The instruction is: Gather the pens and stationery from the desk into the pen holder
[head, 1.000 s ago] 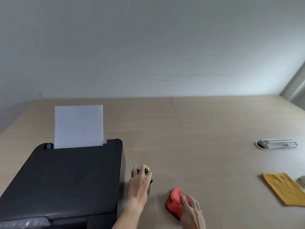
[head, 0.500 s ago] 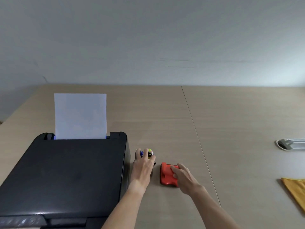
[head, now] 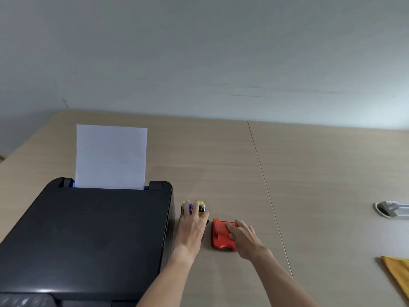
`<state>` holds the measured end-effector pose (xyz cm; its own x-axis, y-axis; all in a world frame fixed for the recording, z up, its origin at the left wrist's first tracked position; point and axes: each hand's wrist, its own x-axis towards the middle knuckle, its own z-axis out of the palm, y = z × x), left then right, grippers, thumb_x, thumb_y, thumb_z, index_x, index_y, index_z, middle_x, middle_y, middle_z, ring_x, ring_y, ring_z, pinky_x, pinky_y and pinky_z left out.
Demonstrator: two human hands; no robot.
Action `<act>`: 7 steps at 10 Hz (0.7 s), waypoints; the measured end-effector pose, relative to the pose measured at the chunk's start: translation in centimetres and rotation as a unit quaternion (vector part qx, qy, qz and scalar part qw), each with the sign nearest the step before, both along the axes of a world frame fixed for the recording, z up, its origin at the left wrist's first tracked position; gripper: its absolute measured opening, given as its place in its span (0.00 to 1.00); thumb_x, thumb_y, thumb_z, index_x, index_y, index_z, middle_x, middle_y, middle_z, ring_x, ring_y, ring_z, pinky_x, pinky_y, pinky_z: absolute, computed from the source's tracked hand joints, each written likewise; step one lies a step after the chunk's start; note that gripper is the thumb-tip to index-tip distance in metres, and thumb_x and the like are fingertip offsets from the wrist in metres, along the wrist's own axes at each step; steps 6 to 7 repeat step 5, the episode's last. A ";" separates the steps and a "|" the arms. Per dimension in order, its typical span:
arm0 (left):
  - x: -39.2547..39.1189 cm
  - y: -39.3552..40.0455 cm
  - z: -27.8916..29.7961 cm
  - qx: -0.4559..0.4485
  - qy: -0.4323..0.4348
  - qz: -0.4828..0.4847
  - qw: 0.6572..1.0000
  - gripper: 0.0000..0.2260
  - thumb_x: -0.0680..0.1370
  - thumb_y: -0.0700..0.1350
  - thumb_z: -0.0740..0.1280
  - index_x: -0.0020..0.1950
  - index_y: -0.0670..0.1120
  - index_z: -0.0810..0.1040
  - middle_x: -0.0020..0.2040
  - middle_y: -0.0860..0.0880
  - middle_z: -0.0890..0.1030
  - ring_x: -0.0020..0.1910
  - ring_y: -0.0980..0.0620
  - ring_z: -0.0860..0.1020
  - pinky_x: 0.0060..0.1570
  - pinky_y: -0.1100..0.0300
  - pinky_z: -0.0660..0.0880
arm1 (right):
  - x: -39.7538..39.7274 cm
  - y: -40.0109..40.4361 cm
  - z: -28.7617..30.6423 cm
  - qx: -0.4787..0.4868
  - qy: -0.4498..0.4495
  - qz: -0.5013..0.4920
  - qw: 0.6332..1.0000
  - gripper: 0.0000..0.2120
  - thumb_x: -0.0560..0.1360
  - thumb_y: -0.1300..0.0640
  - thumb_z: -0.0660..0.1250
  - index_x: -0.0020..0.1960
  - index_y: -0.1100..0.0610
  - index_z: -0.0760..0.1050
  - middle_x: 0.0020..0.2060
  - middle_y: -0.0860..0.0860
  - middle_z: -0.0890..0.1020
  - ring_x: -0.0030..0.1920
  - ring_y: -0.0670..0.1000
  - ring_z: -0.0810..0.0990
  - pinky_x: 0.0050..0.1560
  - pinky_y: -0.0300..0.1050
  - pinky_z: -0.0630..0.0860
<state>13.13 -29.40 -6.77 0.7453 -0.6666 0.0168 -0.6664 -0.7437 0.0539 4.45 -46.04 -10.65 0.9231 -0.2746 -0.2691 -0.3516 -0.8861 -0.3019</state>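
Observation:
A dark pen holder (head: 207,222) stands on the desk just right of the printer, mostly hidden under my left hand (head: 192,224). Blue and yellow-green pen tops (head: 201,206) stick out of it past my fingers. My left hand wraps over the holder's top. A flat red stationery item (head: 218,234) lies on the desk right of the holder. My right hand (head: 242,237) rests flat on its right half, fingers spread over it.
A black printer (head: 88,235) with a white sheet (head: 110,156) upright in its feed fills the left. A grey stapler-like item (head: 391,208) and a yellow cloth (head: 398,275) lie at the right edge. The wooden desk (head: 309,173) ends at a pale wall.
My right hand slid the red item from the near edge up beside the pen holder. My left hand stayed on the holder. The camera tilted and shifted left.

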 end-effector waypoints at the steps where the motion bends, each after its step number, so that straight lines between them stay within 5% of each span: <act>1: -0.9 0.2 0.2 -0.009 -0.005 0.008 1.000 0.33 0.63 0.30 0.71 0.64 0.46 0.66 0.75 0.37 0.54 0.71 0.31 0.55 0.61 0.43 0.72 | -0.5 0.6 0.0 -0.031 -0.006 -0.016 0.999 0.25 0.78 0.62 0.53 0.73 0.50 0.54 0.71 0.56 0.59 0.72 0.58 0.56 0.67 0.55 0.57; 2: -2.4 0.6 0.6 -0.025 0.007 0.037 0.999 0.35 0.55 0.30 0.75 0.60 0.46 0.71 0.74 0.33 0.61 0.70 0.29 0.62 0.56 0.41 0.76 | -1.7 2.9 0.1 -0.006 -0.083 -0.101 0.991 0.28 0.78 0.63 0.53 0.75 0.50 0.49 0.75 0.56 0.53 0.74 0.57 0.52 0.71 0.59 0.52; 3: -5.2 1.7 0.7 -0.154 0.050 0.051 0.985 0.37 0.60 0.26 0.72 0.66 0.46 0.67 0.75 0.33 0.56 0.74 0.32 0.56 0.62 0.44 0.74 | -5.2 5.9 -0.1 0.058 -0.166 -0.175 0.969 0.30 0.74 0.67 0.57 0.73 0.52 0.57 0.74 0.55 0.57 0.74 0.55 0.56 0.71 0.58 0.55; 4: -8.9 4.2 -0.3 -0.251 0.143 0.029 0.957 0.38 0.68 0.22 0.57 0.72 0.51 0.56 0.78 0.46 0.39 0.77 0.45 0.40 0.68 0.57 0.69 | -10.6 8.8 -1.4 0.111 -0.254 -0.252 0.927 0.27 0.68 0.58 0.62 0.67 0.52 0.68 0.68 0.64 0.67 0.67 0.60 0.69 0.66 0.54 0.66; 5: -12.7 7.8 -2.3 -0.278 0.193 -0.001 0.941 0.36 0.71 0.25 0.53 0.70 0.57 0.57 0.77 0.55 0.44 0.75 0.55 0.54 0.62 0.64 0.71 | -16.6 9.7 -3.2 0.172 -0.328 -0.290 0.882 0.27 0.62 0.48 0.59 0.57 0.57 0.77 0.58 0.66 0.77 0.65 0.39 0.68 0.65 0.30 0.60; 7: -12.7 7.8 -2.3 -0.278 0.193 -0.001 0.941 0.36 0.71 0.25 0.53 0.70 0.57 0.57 0.77 0.55 0.44 0.75 0.55 0.54 0.62 0.64 0.71 | -16.6 9.7 -3.2 0.172 -0.328 -0.290 0.882 0.27 0.62 0.48 0.59 0.57 0.57 0.77 0.58 0.66 0.77 0.65 0.39 0.68 0.65 0.30 0.60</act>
